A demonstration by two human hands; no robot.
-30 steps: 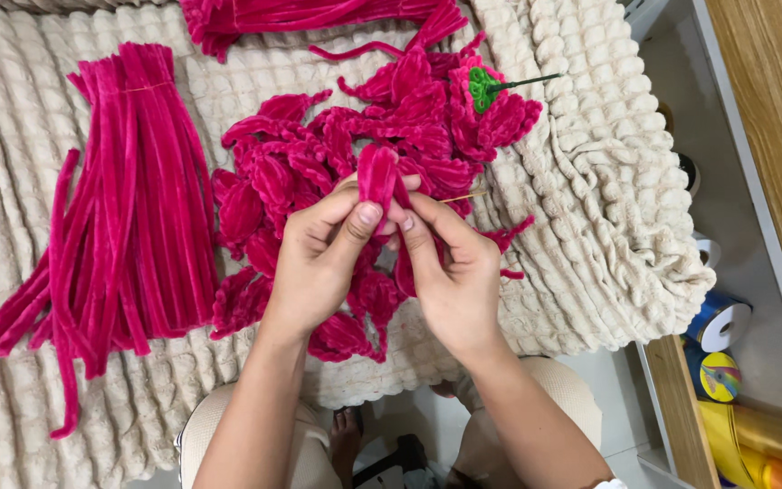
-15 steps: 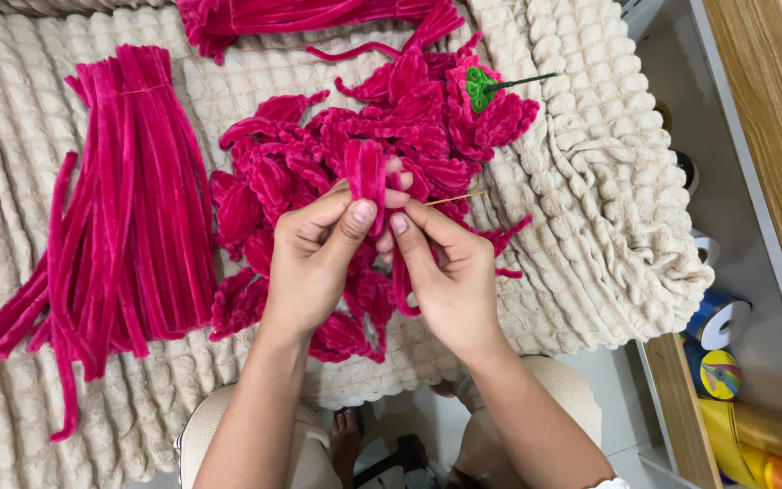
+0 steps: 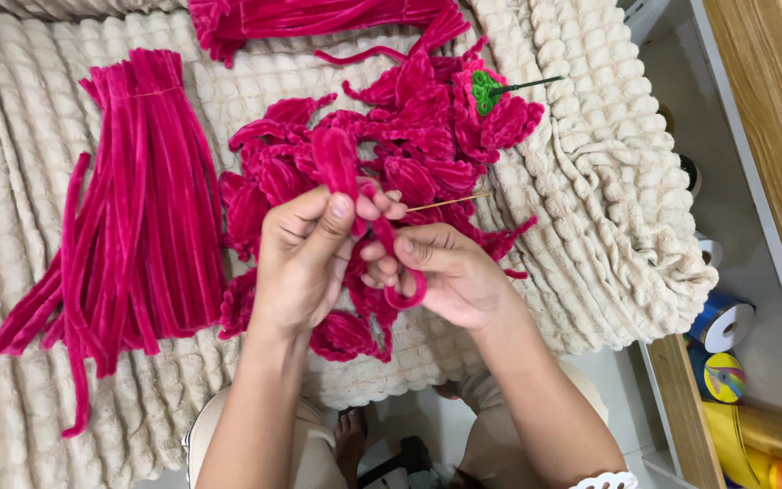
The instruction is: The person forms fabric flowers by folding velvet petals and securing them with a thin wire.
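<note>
Left hand [image 3: 305, 249]: thumb and fingers [image 3: 341, 213] pinched shut on the magenta chenille stem [image 3: 337, 163], gripped just below its folded, looped top; right hand [image 3: 445, 272]: fingers [image 3: 382, 267] curled narrow around the lower run of the same stem, which bends into a small loop at [image 3: 406, 294] against the palm side; both hands touch at the fingertips, held just above the pile of folded petals [image 3: 409, 136], same magenta, heaped mid-blanket.

Containers: open shelf compartment [image 3: 753, 272] at right, white floor, wooden frame [image 3: 771, 100] along its far side; inside it, a blue ribbon roll [image 3: 721, 321] with white core standing on edge; just below that a round roll with yellow and multicolour face [image 3: 721, 376]; bottom right corner holds yellow and orange rolls [image 3: 771, 444], partly cut off by the frame edge; a dark round item and a small white one further up the compartment, too small to identify.

Labels: print on the round roll face is too small to make out; only colour patches visible.

Rest: cream waffle-textured blanket [image 3: 608, 235] carries everything; bundle of straight magenta stems [image 3: 138, 208] at left, tied near the top, well apart from the hands; second bundle [image 3: 319, 18] along the top edge; green coiled piece on a thin wire [image 3: 486, 89] on the petals top right; thin wooden stick [image 3: 450, 201] just beside the right hand.
</note>
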